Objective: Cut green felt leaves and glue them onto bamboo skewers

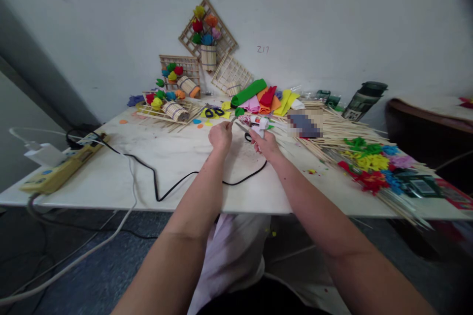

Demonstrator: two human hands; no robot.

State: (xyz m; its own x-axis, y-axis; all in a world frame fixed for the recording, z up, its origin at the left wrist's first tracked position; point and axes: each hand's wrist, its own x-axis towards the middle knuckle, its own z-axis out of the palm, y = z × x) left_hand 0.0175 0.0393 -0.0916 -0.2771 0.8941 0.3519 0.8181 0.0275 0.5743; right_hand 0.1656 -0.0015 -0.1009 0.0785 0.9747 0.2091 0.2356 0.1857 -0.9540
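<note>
My right hand (pixel 266 145) is closed on scissors (pixel 242 129), whose grey blades point left and whose black loop shows by the fingers. Close to the blade tips, my left hand (pixel 220 136) is pinched shut; whatever sits between its fingertips is too small to make out. Just behind my right hand lies a white glue gun (pixel 261 122), partly covered by the fingers. A black cable (pixel 244 180) runs across the white table (pixel 177 152) beneath my forearms. A second pair of black-handled scissors (pixel 214 112) lies behind my left hand on yellow scraps.
Stick lattices with felt flowers (pixel 207 34) lean against the wall. Rolled green felt (pixel 249 92) and colored pieces lie at the back. Thin wooden sticks (pixel 332 128), bright fuzzy bundles (pixel 369 167) and a dark bottle (pixel 365 101) are right; a yellow power strip (pixel 61 170) is left.
</note>
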